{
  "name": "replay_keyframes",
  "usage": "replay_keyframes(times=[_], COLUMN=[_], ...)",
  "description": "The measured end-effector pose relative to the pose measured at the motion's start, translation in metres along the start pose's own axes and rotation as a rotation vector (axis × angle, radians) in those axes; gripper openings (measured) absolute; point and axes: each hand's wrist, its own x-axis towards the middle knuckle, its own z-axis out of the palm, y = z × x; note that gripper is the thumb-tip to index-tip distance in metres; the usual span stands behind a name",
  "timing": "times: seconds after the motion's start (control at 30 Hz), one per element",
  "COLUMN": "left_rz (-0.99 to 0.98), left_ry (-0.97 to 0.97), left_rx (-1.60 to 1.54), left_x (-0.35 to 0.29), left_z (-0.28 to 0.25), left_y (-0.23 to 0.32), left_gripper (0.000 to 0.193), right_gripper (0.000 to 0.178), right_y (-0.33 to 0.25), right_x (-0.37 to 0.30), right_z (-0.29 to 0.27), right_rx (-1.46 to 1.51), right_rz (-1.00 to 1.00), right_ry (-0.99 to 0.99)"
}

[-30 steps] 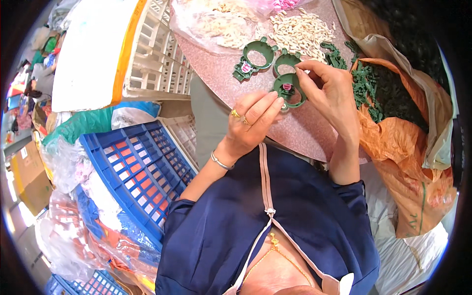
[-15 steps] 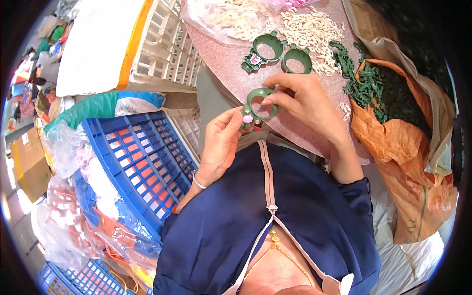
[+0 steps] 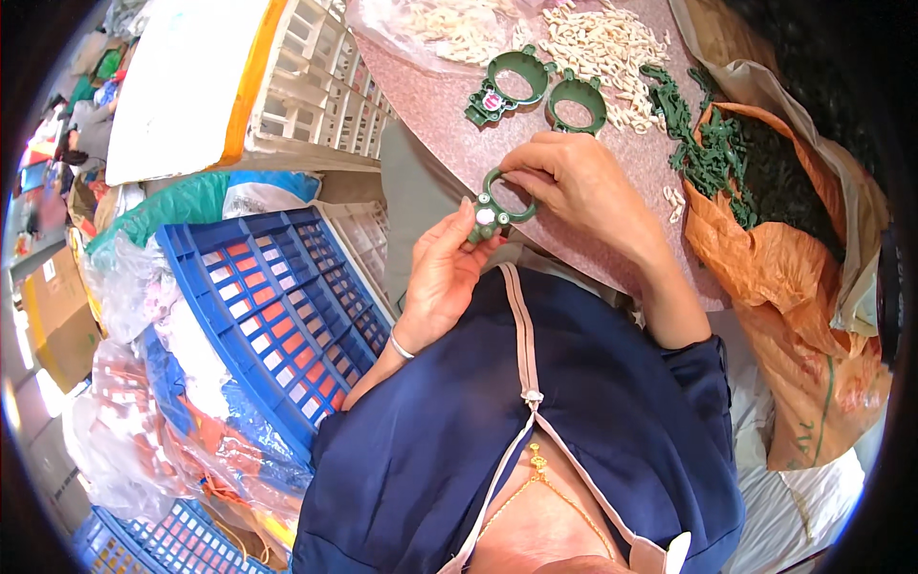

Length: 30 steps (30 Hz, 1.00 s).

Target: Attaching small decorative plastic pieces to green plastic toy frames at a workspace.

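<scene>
A green plastic ring-shaped part (image 3: 483, 232) is held between my two hands over the table's near edge. My left hand (image 3: 442, 273) pinches its lower, block-like end, where a small pale piece (image 3: 486, 217) sits between round shiny dots. My right hand (image 3: 583, 187) has thumb and forefinger closed on the ring's upper right side. Just beyond, two more green ring parts lie on the table: the left one (image 3: 531, 63) has an attached piece with a pink-and-white spot, the right one (image 3: 596, 113) is a plain ring with small lugs.
Many small cream pieces (image 3: 598, 43) are heaped on the speckled pink table (image 3: 430, 110), more in a clear plastic bag (image 3: 440, 29). Thin green pieces (image 3: 712, 163) spill from an orange woven sack (image 3: 755, 258) at right. Blue (image 3: 277, 316) and white (image 3: 320, 96) plastic crates stand at left.
The held green part has tilted, and its pale piece now faces up more. My right hand's fingers have shifted along the ring, the hand turning more knuckles-up.
</scene>
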Motion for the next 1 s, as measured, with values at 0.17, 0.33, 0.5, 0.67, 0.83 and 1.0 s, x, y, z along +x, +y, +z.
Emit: replay_keyframes(times=[0.17, 0.33, 0.5, 0.67, 0.83, 1.0], left_rz=[0.178, 0.963, 1.303, 1.332, 1.339, 1.318], left_ry=[0.053, 0.207, 0.048, 0.026, 0.035, 0.023], left_rx=[0.164, 0.955, 1.387, 1.381, 1.355, 1.372], left_x=[0.011, 0.025, 0.021, 0.038, 0.044, 0.043], left_z=[-0.006, -0.001, 0.012, 0.011, 0.018, 0.023], left_y=[-0.016, -0.024, -0.018, -0.016, -0.018, -0.015], left_gripper=[0.032, 0.034, 0.051, 0.046, 0.042, 0.042], right_gripper=[0.012, 0.012, 0.015, 0.017, 0.017, 0.016], right_y=[0.003, 0.005, 0.003, 0.011, 0.038, 0.057], right_x=[-0.001, -0.001, -0.002, -0.004, -0.027, -0.04], right_z=[-0.009, -0.017, -0.017, -0.034, -0.091, -0.113], right_rx=[-0.049, -0.066, -0.096, -0.046, -0.419, -0.565], right_rz=[0.053, 0.086, 0.1, 0.158, 0.445, 0.759], right_ry=[-0.004, 0.005, -0.009, -0.038, 0.557, 0.503])
